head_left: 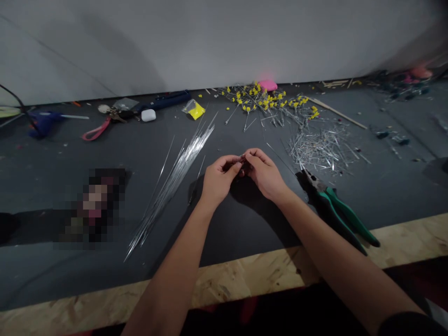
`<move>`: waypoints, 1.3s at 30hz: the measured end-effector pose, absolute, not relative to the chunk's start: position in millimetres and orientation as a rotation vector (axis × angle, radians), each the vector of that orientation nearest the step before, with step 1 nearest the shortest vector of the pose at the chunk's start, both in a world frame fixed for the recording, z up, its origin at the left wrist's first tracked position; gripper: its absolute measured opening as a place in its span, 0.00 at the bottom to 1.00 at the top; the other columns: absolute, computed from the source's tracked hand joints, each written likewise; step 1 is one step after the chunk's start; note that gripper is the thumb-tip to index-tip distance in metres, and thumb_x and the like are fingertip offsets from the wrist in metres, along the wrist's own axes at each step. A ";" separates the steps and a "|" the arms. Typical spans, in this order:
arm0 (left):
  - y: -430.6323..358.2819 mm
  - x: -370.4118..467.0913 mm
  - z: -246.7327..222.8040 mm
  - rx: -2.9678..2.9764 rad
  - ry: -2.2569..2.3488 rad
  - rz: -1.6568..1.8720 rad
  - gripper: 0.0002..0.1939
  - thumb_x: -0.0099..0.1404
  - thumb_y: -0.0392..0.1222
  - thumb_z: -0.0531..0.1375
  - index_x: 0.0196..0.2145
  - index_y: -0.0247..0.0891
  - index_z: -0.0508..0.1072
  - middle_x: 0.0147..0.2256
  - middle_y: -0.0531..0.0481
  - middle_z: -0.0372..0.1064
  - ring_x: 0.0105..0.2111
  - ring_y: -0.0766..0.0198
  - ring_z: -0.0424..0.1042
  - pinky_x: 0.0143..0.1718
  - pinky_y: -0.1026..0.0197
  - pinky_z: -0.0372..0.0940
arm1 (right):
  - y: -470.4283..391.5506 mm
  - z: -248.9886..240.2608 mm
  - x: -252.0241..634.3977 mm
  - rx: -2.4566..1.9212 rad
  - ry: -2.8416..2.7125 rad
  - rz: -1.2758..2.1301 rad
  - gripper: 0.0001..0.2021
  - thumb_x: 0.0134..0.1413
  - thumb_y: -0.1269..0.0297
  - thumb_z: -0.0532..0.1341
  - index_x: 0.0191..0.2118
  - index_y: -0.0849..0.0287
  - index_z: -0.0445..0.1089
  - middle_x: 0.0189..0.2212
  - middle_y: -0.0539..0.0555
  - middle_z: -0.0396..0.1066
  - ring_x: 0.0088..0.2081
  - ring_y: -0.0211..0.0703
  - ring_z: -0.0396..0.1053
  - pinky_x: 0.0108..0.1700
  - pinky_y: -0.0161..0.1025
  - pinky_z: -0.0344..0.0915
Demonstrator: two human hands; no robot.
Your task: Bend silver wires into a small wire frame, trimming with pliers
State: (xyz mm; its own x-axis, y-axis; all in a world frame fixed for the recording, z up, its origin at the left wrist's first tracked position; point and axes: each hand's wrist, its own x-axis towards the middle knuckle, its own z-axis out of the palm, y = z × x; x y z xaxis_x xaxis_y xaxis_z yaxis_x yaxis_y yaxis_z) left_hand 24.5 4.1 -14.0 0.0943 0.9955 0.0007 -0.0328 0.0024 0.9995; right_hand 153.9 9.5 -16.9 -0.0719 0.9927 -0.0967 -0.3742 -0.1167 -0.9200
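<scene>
My left hand (pixel 221 176) and my right hand (pixel 262 171) meet above the grey work surface, with thumbs and fingertips pinched together. What sits between the fingertips is too small and dark to make out. Left of my left hand lies a long bundle of straight silvery wires (pixel 182 165). A heap of short cut wires (pixel 320 148) spreads to the right of my right hand. Pliers with green and black handles (pixel 336 205) rest beside my right forearm, jaws toward that heap.
Along the wall lie yellow-tipped wire pieces (pixel 261 100), a pink lump (pixel 268 85), a small bag of yellow material (pixel 194 109), a white case (pixel 148 115), keys with a pink strap (pixel 97 130), a blue glue gun (pixel 47 123) and a wooden stick (pixel 338 113). A bare board edge (pixel 252 275) runs along the front.
</scene>
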 end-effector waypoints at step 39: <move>7.8 24.9 -20.4 1.122 1.222 1.263 0.12 0.55 0.39 0.62 0.38 0.36 0.74 0.32 0.50 0.72 0.28 0.69 0.68 0.32 0.65 0.65 | 10.1 -28.9 159.8 -1.181 -1.220 1.159 0.09 0.52 0.58 0.60 0.34 0.57 0.70 0.24 0.46 0.65 0.23 0.31 0.57 0.26 0.33 0.55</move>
State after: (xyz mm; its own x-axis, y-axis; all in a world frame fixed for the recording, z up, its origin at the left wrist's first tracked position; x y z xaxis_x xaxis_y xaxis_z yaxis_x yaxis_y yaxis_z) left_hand 24.9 7.8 -20.4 -0.0601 0.9979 -0.0239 -0.0567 0.0205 0.9982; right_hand 159.8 10.1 -28.9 0.0173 0.9986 0.0501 0.0010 0.0501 -0.9987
